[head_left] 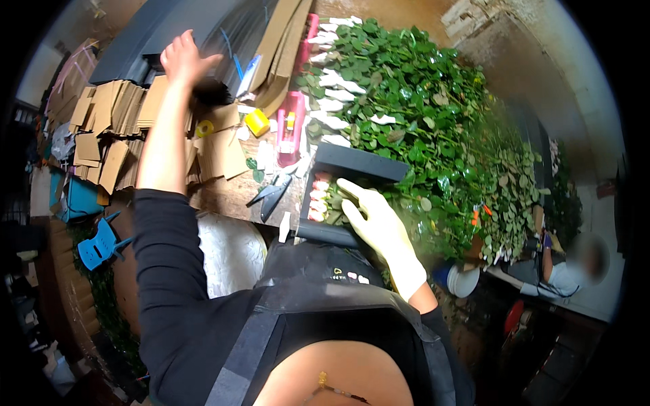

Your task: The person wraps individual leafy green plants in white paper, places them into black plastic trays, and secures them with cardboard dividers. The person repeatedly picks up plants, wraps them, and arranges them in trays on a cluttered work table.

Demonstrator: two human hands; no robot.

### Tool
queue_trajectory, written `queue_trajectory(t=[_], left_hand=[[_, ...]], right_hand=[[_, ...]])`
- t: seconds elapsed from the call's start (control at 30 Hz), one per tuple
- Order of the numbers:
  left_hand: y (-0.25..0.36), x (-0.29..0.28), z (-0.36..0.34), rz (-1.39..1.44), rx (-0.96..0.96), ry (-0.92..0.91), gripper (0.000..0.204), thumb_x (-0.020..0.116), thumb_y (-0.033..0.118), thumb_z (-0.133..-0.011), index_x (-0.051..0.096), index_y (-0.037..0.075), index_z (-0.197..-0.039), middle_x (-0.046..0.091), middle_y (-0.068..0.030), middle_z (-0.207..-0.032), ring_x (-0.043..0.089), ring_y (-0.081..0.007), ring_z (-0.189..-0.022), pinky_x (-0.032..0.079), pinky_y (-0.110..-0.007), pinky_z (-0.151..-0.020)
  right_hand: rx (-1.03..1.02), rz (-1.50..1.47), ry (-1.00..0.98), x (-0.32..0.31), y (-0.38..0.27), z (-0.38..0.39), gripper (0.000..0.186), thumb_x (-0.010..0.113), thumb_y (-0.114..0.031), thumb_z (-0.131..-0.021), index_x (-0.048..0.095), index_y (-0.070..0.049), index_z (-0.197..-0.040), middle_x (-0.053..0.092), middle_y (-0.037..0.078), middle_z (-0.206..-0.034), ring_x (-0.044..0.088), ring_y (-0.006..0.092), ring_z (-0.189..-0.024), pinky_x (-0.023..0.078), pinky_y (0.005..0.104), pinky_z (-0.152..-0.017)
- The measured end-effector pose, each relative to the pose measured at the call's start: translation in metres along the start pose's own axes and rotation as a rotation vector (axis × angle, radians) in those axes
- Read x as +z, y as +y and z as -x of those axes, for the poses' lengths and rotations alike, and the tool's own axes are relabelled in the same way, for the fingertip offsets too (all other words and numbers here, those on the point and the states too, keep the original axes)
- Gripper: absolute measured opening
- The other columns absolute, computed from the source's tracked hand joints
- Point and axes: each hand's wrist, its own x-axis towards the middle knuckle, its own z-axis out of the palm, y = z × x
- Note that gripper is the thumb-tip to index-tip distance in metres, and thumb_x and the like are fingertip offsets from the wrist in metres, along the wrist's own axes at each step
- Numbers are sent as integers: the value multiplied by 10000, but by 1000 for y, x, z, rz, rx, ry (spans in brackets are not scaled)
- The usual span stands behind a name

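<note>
My bare left hand (183, 62) is raised at the far left, by a stack of dark grey sheets. Its fingers are apart and I see nothing in them. A pale yellow glove covers my right hand (376, 222), which lies with outstretched fingers over leafy stems in a black open box (359, 161) before me. Pale pink rose heads (317, 197) line up at the box's left end. Scissors with dark handles (272, 193) rest on the table left of the box. A pink tape dispenser (290, 132) stands beyond them.
A large heap of green-leaved rose stems (420, 88), many heads wrapped in white, covers the table's right side. Folded cardboard pieces (112, 111) are stacked at left, near a yellow tape roll (257, 122). A blue stool (101, 245) stands lower left. Another person (565, 277) is far right.
</note>
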Motion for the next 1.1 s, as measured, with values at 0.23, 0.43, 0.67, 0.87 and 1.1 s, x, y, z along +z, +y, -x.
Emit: queue_trajectory(t=[0.23,0.43,0.67,0.87,1.1], left_hand=[[114,-111,54,666,587,277,141,693,119,-864,720,113,-1002,698,-65,-866,678,-264,-799,536,-402,-675],[193,-179,213,989,771,-76,322,799,215,-795,742,106,-1092,707,-22,-976,653,-192,-857,478,-347,-759],[180,-87,298,1119,-301,-877,366,762,344,-913,689,-15,-929,649,-141,-918,640,-294,-861,490,-405,-787],[167,-37,345,1081,-442,-1303,413,753,346,-955,636,30,-717,535,5,-561,484,-103,-526,444,-335,-543],[182,-58,286,715,523,-813,349,754,329,-881,677,73,-656,666,-97,-693,672,-325,-663,550,-450,-623]], right_hand=[[-36,-916,-3,10,26,-16,519,613,-224,-1040,469,27,-1471,691,141,-1269,676,192,-1127,532,346,-991],[220,-935,40,-21,32,-29,307,714,-247,-989,659,2,-1160,710,59,-971,670,118,-832,551,265,-765],[524,-517,49,-11,165,4,316,703,-343,-987,692,-29,-1024,719,86,-849,691,173,-789,551,316,-746],[259,492,-374,-35,78,-18,382,597,-447,-974,726,-88,-997,743,156,-983,688,381,-956,537,477,-861],[-372,259,-401,62,150,-56,219,739,-171,-875,724,-125,-1088,745,127,-1001,703,371,-933,562,468,-850]])
